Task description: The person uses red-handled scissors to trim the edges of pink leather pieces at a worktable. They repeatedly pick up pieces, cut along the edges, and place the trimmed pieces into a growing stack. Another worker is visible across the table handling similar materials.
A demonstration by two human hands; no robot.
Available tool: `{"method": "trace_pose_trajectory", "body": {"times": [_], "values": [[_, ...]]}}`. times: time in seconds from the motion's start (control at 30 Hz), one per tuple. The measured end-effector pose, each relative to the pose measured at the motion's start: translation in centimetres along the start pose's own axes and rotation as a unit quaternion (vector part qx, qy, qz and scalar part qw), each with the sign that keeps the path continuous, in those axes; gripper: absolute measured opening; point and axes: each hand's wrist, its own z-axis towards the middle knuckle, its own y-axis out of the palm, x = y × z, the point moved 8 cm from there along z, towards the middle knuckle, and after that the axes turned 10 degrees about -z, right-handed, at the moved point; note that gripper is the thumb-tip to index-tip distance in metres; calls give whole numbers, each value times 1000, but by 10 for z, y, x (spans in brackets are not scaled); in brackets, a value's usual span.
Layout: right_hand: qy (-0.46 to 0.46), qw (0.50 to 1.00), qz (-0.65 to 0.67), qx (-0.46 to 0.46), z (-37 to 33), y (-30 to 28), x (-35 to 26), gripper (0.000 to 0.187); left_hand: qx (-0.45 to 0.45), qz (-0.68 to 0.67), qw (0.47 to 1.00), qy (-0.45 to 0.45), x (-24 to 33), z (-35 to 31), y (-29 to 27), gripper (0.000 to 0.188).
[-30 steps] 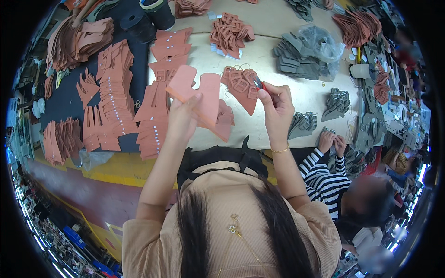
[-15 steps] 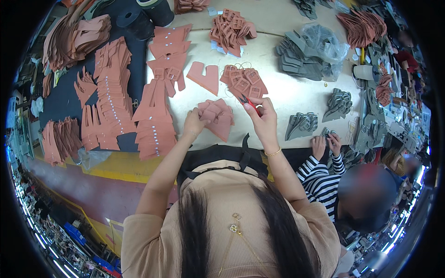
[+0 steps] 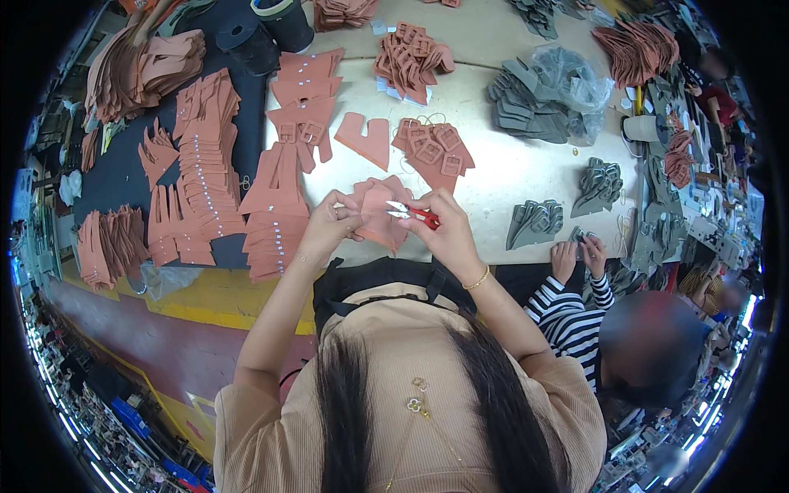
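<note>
Red-handled thread snips [image 3: 422,217] are gripped in my right hand [image 3: 448,234], their bright blades pointing left over a terracotta leather piece [image 3: 380,204]. My left hand [image 3: 330,222] pinches the left edge of that piece, which lies near the table's front edge. The exact fold under my fingers is partly hidden. Just beyond my right hand lies a pile of terracotta straps with covered buckles [image 3: 434,149]. A flat notched terracotta piece [image 3: 363,140] rests to the left of that pile.
Stacked terracotta cut pieces [image 3: 205,164] fill the left side. Another buckle pile [image 3: 411,57] sits farther back. Grey-green pieces [image 3: 526,107] lie beside a clear plastic bag [image 3: 575,82]. At right, a co-worker in striped sleeves [image 3: 563,320] handles grey-green buckled parts [image 3: 534,223].
My right hand has come left and down, bringing the snips from the buckle pile to the leather piece. My left hand has shifted slightly and now pinches its edge.
</note>
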Motion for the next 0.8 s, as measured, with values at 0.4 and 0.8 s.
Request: {"method": "trace_pose_trajectory", "body": {"times": [0.4, 0.8], "values": [[-121, 991, -12, 47, -9, -29, -75, 27, -104, 16, 987, 118, 97, -79, 62, 46], [-155, 985, -36, 73, -16, -37, -94, 25, -138, -5, 977, 164, 113, -97, 73, 45]]}}
